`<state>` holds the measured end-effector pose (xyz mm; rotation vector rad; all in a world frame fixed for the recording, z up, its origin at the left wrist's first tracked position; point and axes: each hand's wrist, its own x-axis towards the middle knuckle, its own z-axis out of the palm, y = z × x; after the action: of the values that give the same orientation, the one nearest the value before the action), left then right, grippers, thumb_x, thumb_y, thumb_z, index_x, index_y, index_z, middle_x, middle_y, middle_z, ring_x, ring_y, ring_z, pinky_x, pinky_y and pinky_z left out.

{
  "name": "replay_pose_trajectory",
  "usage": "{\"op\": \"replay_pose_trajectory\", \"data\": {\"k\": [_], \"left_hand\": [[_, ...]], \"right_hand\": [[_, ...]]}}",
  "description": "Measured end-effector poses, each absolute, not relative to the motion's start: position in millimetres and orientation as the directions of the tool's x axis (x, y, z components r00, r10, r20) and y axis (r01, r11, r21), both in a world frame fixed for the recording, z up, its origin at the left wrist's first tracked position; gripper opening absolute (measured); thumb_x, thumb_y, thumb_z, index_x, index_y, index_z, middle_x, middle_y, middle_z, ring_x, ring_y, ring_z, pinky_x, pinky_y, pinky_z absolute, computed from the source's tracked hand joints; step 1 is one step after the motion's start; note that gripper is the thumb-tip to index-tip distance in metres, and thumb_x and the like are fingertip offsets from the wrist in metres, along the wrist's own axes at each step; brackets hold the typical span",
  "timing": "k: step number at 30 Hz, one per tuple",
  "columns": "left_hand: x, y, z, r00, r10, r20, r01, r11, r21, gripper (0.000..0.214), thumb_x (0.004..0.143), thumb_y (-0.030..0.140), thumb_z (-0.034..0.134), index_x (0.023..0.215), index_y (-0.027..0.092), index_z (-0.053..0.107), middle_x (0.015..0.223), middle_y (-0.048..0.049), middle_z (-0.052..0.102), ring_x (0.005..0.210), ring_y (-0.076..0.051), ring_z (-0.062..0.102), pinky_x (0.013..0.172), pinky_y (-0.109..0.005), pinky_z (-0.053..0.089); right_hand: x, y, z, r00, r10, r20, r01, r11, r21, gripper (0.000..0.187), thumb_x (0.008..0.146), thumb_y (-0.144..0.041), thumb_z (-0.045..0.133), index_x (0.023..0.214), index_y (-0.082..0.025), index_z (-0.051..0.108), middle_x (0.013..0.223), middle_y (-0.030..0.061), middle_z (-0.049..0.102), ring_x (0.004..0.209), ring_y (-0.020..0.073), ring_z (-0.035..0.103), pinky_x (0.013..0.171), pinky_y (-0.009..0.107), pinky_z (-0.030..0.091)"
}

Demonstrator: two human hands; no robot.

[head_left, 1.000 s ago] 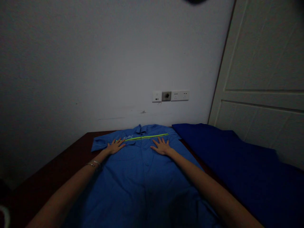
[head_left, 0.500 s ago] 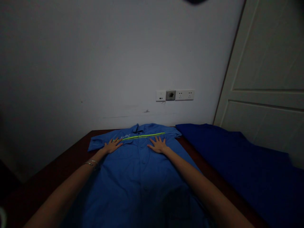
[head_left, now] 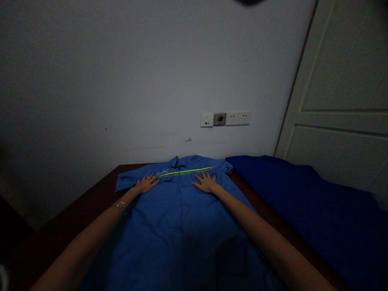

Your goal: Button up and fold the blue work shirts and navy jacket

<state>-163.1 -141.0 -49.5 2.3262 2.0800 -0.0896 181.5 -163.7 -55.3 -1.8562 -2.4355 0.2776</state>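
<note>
A blue work shirt (head_left: 169, 210) with a collar, front buttons and a yellow-green stripe across the chest lies face up, its collar toward the wall. My left hand (head_left: 146, 184) rests on the chest at the left end of the stripe, just by the white lettering, fingers spread. On the other side of the button line, my right hand (head_left: 206, 183) lies flat just below the stripe, its fingers apart too. Neither hand grips the cloth. The lower part of the shirt fades into shadow near me.
The shirt is spread on a dark reddish-brown table (head_left: 87, 202) against a pale wall (head_left: 145, 81). To the right lies a darker blue cloth (head_left: 291, 190). Wall sockets (head_left: 238, 118) sit above the table, and a white panelled door (head_left: 342, 93) stands at the right.
Both hands stay on the shirt's chest with fingers spread. The whole view has shifted very slightly; the shirt looks the same.
</note>
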Motion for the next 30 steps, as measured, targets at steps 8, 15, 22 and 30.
{"op": "replay_pose_trajectory", "data": {"k": [8, 15, 22, 30], "left_hand": [[-168.3, -173.5, -14.4, 0.218, 0.975, 0.052, 0.964, -0.206, -0.168, 0.057, 0.083, 0.054, 0.024, 0.127, 0.022, 0.043, 0.132, -0.0121, 0.041, 0.118, -0.031, 0.038, 0.093, -0.047, 0.032], [-225.4, -232.3, 23.0, 0.026, 0.997, -0.069, 0.994, -0.033, -0.107, 0.043, 0.078, 0.047, 0.037, 0.089, 0.015, 0.062, 0.098, -0.0119, 0.062, 0.089, -0.026, 0.059, 0.075, -0.036, 0.047], [-238.5, -301.1, 15.6, -0.018, 0.901, -0.433, 0.957, 0.141, 0.253, 0.056, 0.069, 0.065, 0.041, 0.069, 0.011, 0.058, 0.066, -0.0111, 0.062, 0.047, -0.019, 0.058, 0.040, -0.025, 0.045], [-219.0, -341.7, 11.0, -0.032, 0.827, -0.561, 0.831, 0.334, 0.444, 0.061, 0.065, 0.063, 0.051, 0.097, 0.012, 0.051, 0.074, -0.0138, 0.065, 0.053, -0.023, 0.062, 0.038, -0.028, 0.049]], "right_hand": [[222.3, -184.4, -33.0, -0.301, 0.953, 0.024, 0.921, 0.297, -0.251, 0.068, 0.083, -0.057, 0.030, 0.139, -0.019, 0.022, 0.143, 0.0142, 0.021, 0.130, 0.0292, 0.019, 0.102, 0.046, 0.015], [305.1, -262.8, -9.9, -0.229, 0.968, 0.104, 0.945, 0.246, -0.216, 0.058, 0.080, -0.035, 0.047, 0.131, -0.010, 0.035, 0.126, 0.0194, 0.046, 0.112, 0.0281, 0.047, 0.092, 0.036, 0.035], [335.4, -349.5, -10.6, -0.157, 0.971, -0.182, 0.886, 0.057, -0.461, 0.065, 0.075, -0.053, 0.048, 0.127, -0.015, 0.041, 0.117, 0.0185, 0.053, 0.075, 0.0255, 0.064, 0.057, 0.036, 0.054], [335.2, -380.5, -9.8, -0.072, 0.960, -0.271, 0.840, -0.088, -0.536, 0.078, 0.070, -0.055, 0.053, 0.132, -0.015, 0.028, 0.115, 0.0216, 0.052, 0.055, 0.0180, 0.062, 0.025, 0.023, 0.045]]}}
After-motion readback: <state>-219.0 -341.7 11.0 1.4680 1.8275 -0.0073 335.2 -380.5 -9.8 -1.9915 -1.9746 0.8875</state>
